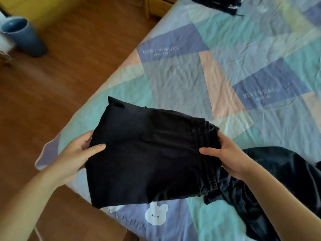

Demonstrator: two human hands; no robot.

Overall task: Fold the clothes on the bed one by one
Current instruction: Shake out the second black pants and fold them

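A folded black pair of trousers (147, 153) is held flat just above the near corner of the bed (182, 80). My left hand (78, 153) grips its left edge, thumb on top and fingers underneath. My right hand (225, 153) grips the right edge at the gathered waistband, thumb on top. An unfolded dark garment (278, 185) lies crumpled on the sheet under my right forearm. Another dark piece of clothing (218, 4) lies at the far end of the bed, partly cut off by the frame.
The bed wears a pastel patchwork sheet printed with words and a white rabbit (156, 214). Its edge runs diagonally from lower left to upper middle. A wooden floor (60, 84) lies to the left, with a blue cylindrical bin (24, 35) standing on it.
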